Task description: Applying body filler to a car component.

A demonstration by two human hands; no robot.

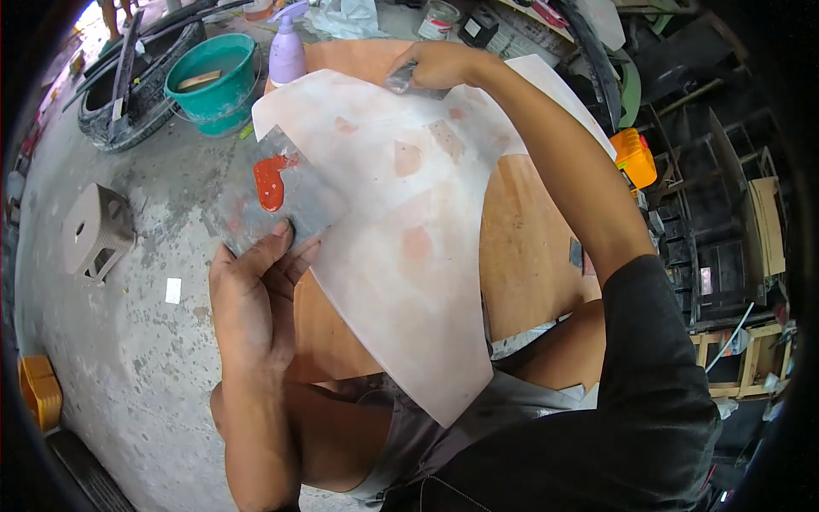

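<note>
My left hand [253, 294] grips a flat grey metal plate [309, 202] by its near edge, thumb on top. A dab of glossy red-orange putty [270, 189] sits on the plate. Stretched across to the far side, my right hand [448, 66] is closed around a small grey putty spreader [401, 77], which rests against or just over the far part of a white panel [384, 282]. The large, curved panel has several faint pinkish patches. It lies on a round wooden tabletop [533, 247], its near point reaching over my lap.
Beyond the panel stand a purple pump bottle [287, 51] and a green bucket [217, 107]. A tire [141, 128] and a beige stool [101, 232] are on the concrete floor at left. An orange container [636, 158] and cluttered shelving [725, 213] are at right.
</note>
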